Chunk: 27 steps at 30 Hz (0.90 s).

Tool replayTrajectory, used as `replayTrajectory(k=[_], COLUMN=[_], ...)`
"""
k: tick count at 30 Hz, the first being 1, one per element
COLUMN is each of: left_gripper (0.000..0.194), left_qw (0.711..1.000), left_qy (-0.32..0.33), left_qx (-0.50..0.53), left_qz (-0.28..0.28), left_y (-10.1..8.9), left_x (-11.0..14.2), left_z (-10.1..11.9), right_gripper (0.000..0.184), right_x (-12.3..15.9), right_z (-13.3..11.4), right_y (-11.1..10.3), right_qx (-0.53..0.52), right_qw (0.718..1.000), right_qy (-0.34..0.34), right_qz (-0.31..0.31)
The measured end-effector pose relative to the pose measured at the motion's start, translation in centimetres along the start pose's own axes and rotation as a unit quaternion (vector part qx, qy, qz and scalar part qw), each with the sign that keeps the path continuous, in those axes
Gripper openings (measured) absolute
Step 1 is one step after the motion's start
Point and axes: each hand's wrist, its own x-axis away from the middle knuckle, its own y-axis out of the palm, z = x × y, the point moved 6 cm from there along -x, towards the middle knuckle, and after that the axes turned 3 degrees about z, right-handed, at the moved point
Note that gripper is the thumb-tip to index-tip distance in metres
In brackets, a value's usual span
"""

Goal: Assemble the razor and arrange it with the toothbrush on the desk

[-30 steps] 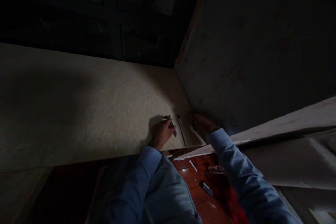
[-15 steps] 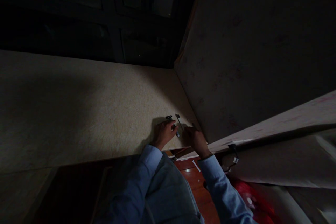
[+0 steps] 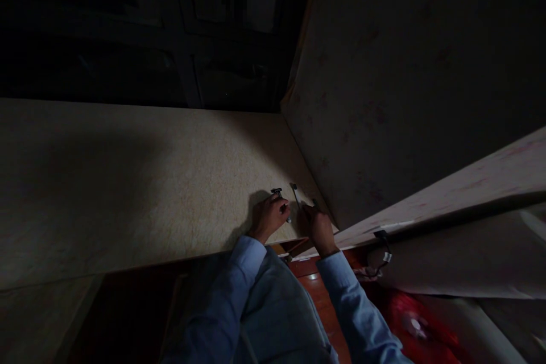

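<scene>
My left hand point(image 3: 268, 217) is closed on a small razor-like tool with a dark T-shaped head point(image 3: 276, 190). Its shiny lower end shows below my fingers, and the hand covers the middle. A few centimetres to the right, my right hand point(image 3: 319, 227) pinches a thin pale stick with a small dark tip point(image 3: 297, 196), which points away from me. Another short dark piece point(image 3: 315, 203) shows just beyond the right hand's knuckles; I cannot make out what it is. Both hands are low over the pale, speckled countertop point(image 3: 191, 182), near its front edge.
A patterned wall point(image 3: 362, 125) rises close on the right, and a dark window point(image 3: 140, 28) stands behind the counter. Below the edge are an open drawer or gap, a reddish floor point(image 3: 318, 296), a black plug with a cable point(image 3: 381, 235) and a red bag point(image 3: 416, 324).
The thin stick in my right hand has turned, so its pale side shows wider and its tip sits further right. My left fingers have curled in slightly. The view has shifted a little.
</scene>
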Motion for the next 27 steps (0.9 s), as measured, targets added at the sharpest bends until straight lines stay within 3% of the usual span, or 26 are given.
replayTrajectory(k=[18,27], left_gripper=[0.016,0.033], left_qw=[0.999,0.987], left_qy=[0.023,0.027], left_qx=[0.021,0.107], left_qz=[0.045,0.115], left_y=[0.3,-0.6], left_x=[0.2,1.1], left_z=[0.0,-1.3], right_gripper=[0.032,0.041], right_x=[1.2,1.4], right_z=[2.9,3.5], right_y=[1.8,1.8], right_qx=[-0.165,-0.229], right_qw=[0.980,0.964], right_qy=[-0.041,-0.041], right_qz=[0.105,0.131])
